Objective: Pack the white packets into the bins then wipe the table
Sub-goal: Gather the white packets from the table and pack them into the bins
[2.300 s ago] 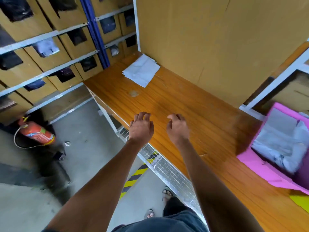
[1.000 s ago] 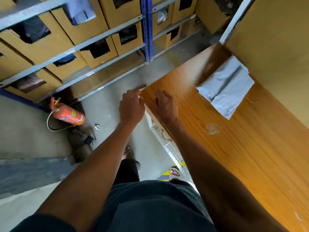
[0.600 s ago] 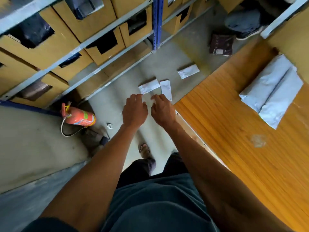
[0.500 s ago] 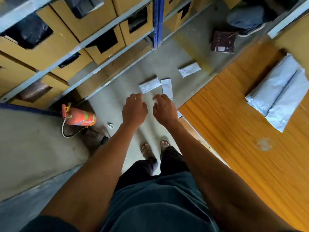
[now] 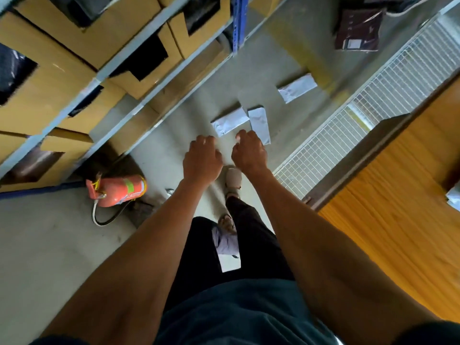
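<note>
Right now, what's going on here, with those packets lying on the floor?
A person is walking along the aisle beside the wooden table, both arms stretched ahead. The left hand and right hand hold nothing. Three white packets lie on the concrete floor just ahead, not yet picked up. Cardboard bins line the shelves on the left.

**Packets on the Floor Between Shelving and Table**

My left hand (image 5: 202, 159) and right hand (image 5: 250, 153) hang side by side above the grey concrete floor (image 5: 49, 245), holding nothing. Just ahead of them lie two white paper packets (image 5: 230, 121) (image 5: 259, 123), corners touching; a third white packet (image 5: 297, 87) lies farther on, apart. The cardboard bins on the metal shelving (image 5: 82, 46) stand to my left, the orange fire extinguisher (image 5: 117, 190) on the floor below them. The brown wooden table (image 5: 398, 220) is on my right, a white wire-mesh panel (image 5: 373, 100) along its near side.
</note>
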`<state>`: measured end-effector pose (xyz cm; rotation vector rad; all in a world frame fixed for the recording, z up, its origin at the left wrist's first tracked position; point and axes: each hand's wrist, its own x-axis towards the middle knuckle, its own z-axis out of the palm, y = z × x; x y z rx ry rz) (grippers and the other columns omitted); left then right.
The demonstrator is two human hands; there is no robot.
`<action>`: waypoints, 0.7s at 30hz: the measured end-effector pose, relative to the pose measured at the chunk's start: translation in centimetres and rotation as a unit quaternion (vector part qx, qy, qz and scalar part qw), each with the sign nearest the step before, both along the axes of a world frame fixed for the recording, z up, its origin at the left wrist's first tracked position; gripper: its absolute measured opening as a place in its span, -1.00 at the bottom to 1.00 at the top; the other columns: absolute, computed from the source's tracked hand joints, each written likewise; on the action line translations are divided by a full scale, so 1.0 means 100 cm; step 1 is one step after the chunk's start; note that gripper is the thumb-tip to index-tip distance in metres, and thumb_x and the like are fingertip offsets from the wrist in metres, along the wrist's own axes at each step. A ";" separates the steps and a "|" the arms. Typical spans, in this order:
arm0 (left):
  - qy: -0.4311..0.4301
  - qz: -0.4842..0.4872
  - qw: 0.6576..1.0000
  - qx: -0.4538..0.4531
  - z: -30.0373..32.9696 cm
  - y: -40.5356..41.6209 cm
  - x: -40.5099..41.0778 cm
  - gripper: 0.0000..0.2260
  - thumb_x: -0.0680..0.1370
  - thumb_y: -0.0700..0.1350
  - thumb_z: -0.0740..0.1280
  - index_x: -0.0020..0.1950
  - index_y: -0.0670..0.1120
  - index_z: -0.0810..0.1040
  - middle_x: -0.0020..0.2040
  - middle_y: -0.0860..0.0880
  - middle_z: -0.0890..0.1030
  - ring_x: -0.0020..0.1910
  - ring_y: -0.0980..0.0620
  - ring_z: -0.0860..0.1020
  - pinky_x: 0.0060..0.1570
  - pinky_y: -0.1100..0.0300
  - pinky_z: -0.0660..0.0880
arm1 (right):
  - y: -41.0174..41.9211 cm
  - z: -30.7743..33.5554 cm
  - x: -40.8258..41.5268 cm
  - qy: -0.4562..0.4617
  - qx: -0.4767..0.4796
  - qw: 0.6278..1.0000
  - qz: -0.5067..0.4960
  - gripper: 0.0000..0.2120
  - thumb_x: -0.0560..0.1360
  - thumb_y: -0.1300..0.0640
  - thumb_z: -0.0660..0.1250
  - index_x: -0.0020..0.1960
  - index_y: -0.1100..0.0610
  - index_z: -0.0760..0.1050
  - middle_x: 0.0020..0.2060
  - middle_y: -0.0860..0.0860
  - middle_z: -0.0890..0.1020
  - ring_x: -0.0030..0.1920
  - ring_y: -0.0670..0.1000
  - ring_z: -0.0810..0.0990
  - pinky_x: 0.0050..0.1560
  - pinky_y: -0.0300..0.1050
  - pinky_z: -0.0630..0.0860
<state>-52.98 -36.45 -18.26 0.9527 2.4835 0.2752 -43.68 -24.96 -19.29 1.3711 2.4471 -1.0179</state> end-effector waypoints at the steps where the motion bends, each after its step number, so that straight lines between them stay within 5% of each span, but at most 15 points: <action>1: -0.002 -0.007 1.000 -0.005 -0.011 0.006 -0.008 -0.70 0.66 -0.08 0.27 0.38 -0.11 0.53 0.28 -0.18 0.56 0.27 -0.22 0.53 0.18 -0.12 0.56 | 0.007 -0.011 -0.007 -0.006 -0.003 1.000 -0.008 -0.69 0.59 0.21 0.28 0.32 0.15 0.53 0.21 0.17 0.55 0.25 0.26 0.58 0.18 0.15 0.55; 14: -0.047 -0.083 0.995 -0.040 -0.211 0.068 -0.076 -0.70 0.62 -0.13 0.32 0.34 -0.15 0.52 0.22 -0.22 0.55 0.19 -0.26 0.52 0.07 -0.14 0.57 | 0.065 -0.215 -0.064 -0.048 -0.033 0.991 -0.124 -0.74 0.59 0.21 0.27 0.26 0.10 0.53 0.20 0.14 0.56 0.21 0.24 0.59 0.06 0.02 0.52; 21: -0.025 -0.157 0.986 -0.041 -0.388 0.096 -0.114 -0.63 0.59 -0.13 0.32 0.38 -0.20 0.51 0.19 -0.26 0.56 0.12 -0.31 0.55 -0.02 -0.17 0.57 | 0.090 -0.382 -0.079 -0.052 -0.023 0.988 -0.141 -0.70 0.60 0.17 0.29 0.33 0.10 0.51 0.29 0.15 0.51 0.28 0.22 0.52 0.18 0.14 0.54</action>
